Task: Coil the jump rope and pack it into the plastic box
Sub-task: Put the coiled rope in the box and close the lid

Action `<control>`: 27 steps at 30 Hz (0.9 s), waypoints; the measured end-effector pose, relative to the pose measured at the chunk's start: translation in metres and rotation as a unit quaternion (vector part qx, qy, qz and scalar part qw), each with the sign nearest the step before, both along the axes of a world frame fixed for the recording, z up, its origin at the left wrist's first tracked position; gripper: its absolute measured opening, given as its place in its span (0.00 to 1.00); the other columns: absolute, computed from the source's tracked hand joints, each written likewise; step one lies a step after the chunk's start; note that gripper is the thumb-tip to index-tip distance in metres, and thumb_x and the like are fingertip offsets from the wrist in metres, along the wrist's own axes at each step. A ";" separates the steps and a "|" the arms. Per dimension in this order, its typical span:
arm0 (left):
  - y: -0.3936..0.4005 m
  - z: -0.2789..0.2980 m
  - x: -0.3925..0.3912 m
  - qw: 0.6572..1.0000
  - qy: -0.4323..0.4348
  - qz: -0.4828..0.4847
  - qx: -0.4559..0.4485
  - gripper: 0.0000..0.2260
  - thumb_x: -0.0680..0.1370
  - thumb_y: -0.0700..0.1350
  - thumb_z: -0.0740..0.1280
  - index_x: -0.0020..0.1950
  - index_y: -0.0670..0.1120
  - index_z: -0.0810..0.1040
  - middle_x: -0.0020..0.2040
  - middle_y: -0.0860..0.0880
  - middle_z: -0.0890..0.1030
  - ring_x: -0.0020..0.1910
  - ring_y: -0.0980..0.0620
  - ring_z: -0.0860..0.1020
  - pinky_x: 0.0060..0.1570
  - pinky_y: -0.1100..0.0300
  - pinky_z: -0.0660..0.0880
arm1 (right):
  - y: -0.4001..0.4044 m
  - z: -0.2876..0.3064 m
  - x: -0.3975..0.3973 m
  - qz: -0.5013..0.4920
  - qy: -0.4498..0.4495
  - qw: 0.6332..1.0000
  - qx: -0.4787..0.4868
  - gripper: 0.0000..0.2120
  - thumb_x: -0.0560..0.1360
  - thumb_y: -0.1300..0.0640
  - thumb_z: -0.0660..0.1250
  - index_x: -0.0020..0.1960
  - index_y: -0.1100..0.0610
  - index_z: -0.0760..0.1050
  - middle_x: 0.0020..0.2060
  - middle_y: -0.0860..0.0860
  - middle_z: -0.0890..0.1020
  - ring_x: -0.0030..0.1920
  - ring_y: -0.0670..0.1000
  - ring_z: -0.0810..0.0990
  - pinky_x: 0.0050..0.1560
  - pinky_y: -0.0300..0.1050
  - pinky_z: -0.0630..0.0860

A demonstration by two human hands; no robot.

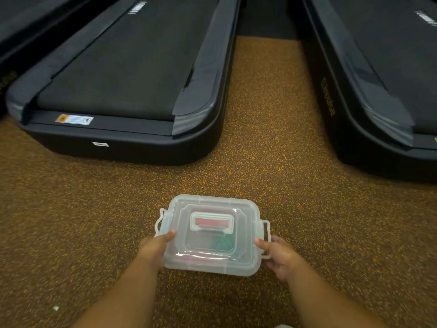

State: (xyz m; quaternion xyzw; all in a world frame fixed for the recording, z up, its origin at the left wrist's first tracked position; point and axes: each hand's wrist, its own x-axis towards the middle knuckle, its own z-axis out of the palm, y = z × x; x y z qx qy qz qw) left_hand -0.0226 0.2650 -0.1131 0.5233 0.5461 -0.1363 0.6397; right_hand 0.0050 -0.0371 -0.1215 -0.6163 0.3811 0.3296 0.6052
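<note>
A translucent plastic box (212, 254) with its lid on is held low over the speckled brown floor. A fold-down handle (212, 222) lies flat on the lid. Through the plastic I make out red and green shapes, dimly, which look like the jump rope (223, 242) inside. My left hand (153, 248) grips the box's left side, thumb on the lid's edge. My right hand (280, 256) grips the right side by the side latch (266, 233). The left latch (160, 221) sticks outward.
A black treadmill deck (123, 91) lies ahead on the left, a second treadmill (378, 91) on the right, with a strip of floor (267, 138) between them. A small white speck (56, 307) lies on the floor at lower left.
</note>
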 end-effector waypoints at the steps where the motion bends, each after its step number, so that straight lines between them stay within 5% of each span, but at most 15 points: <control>1: -0.003 0.004 -0.001 0.998 0.001 -0.023 0.051 0.31 0.66 0.44 0.78 0.65 0.39 0.71 0.58 0.38 0.79 0.51 0.35 0.79 0.51 0.36 0.77 | 0.003 0.007 0.001 0.024 -0.027 0.999 -0.034 0.40 0.57 0.55 0.83 0.66 0.55 0.70 0.57 0.55 0.81 0.56 0.58 0.80 0.61 0.63 0.75; 2: -0.008 0.010 -0.002 0.994 0.000 -0.041 0.099 0.28 0.69 0.44 0.76 0.66 0.39 0.71 0.59 0.40 0.77 0.54 0.36 0.78 0.55 0.39 0.76 | 0.008 0.019 0.001 0.050 -0.049 0.995 -0.073 0.29 0.65 0.59 0.79 0.63 0.56 0.72 0.53 0.54 0.82 0.52 0.56 0.82 0.59 0.60 0.78; 4: -0.014 0.017 -0.007 0.985 -0.013 -0.078 0.154 0.24 0.73 0.45 0.73 0.66 0.40 0.71 0.60 0.40 0.76 0.58 0.37 0.75 0.60 0.41 0.73 | 0.016 0.029 0.001 0.095 -0.099 0.980 -0.146 0.22 0.71 0.60 0.74 0.62 0.56 0.72 0.49 0.51 0.82 0.46 0.52 0.82 0.52 0.51 0.80; 10: -0.010 0.020 -0.010 0.947 0.000 -0.196 0.254 0.28 0.74 0.52 0.71 0.69 0.39 0.70 0.65 0.37 0.75 0.62 0.36 0.73 0.62 0.43 0.71 | 0.031 0.032 -0.004 0.172 -0.113 0.946 -0.251 0.28 0.68 0.51 0.76 0.64 0.56 0.70 0.56 0.56 0.80 0.55 0.58 0.80 0.57 0.55 0.79; 16: -0.013 0.021 -0.009 0.912 0.034 -0.261 0.316 0.22 0.75 0.54 0.67 0.61 0.38 0.75 0.56 0.37 0.79 0.55 0.37 0.77 0.55 0.48 0.76 | 0.044 0.035 -0.007 0.224 -0.117 0.897 -0.364 0.19 0.76 0.51 0.67 0.62 0.60 0.70 0.56 0.59 0.79 0.56 0.61 0.79 0.53 0.51 0.78; 27: -0.020 0.019 -0.008 0.875 0.076 -0.290 0.380 0.20 0.77 0.53 0.65 0.59 0.38 0.76 0.55 0.36 0.80 0.55 0.38 0.78 0.51 0.51 0.73 | 0.044 0.041 0.002 0.288 -0.081 0.886 -0.355 0.20 0.77 0.52 0.65 0.65 0.60 0.68 0.61 0.59 0.77 0.60 0.61 0.78 0.56 0.51 0.76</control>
